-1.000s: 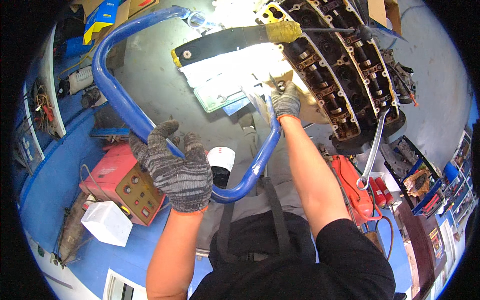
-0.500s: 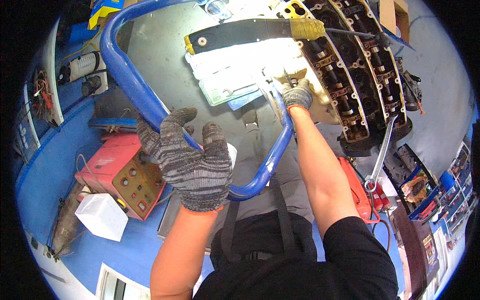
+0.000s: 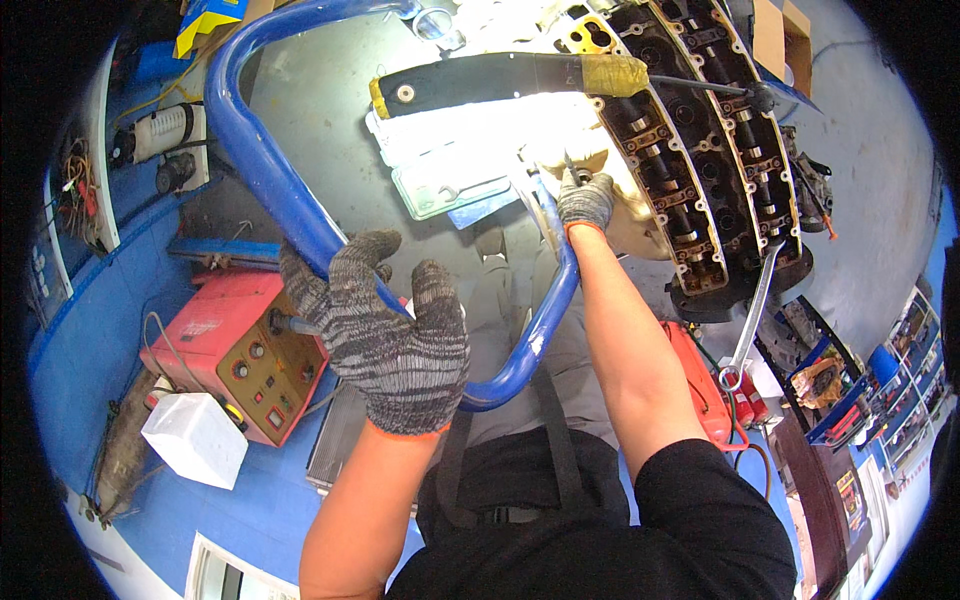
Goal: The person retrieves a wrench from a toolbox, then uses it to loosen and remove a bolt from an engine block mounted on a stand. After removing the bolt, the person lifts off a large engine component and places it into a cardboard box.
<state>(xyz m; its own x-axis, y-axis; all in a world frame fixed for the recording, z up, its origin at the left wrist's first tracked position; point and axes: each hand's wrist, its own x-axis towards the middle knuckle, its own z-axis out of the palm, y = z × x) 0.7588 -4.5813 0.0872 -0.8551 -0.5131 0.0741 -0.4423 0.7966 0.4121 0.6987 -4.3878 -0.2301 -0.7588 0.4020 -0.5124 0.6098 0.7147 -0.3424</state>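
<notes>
My left hand (image 3: 385,340), in a grey-black striped knit glove, is at the blue bent-tube frame (image 3: 285,185). Its fingers are spread and slightly bent, and the tube passes behind them. The palm side is hidden. My right hand (image 3: 586,203), gloved too, is closed around a thin dark tool (image 3: 570,165) whose narrow end points away from me; its kind is unclear. That fist is just beyond the right arm of the frame, in front of a pale, brightly lit part (image 3: 635,225). Beyond the hands, a long black strip (image 3: 480,82) with yellow ends lies across.
Oily cylinder heads (image 3: 690,160) with camshafts stand at the right, with a long wrench (image 3: 757,310) at their near end. A pale green tray (image 3: 440,190) lies centrally. At the left are a red machine (image 3: 235,345) and a white box (image 3: 196,438). A red tank (image 3: 695,390) stands right of my arm.
The whole view has shifted slightly. Both hands keep nearly the same pose and place against the blue frame and the pale part.
</notes>
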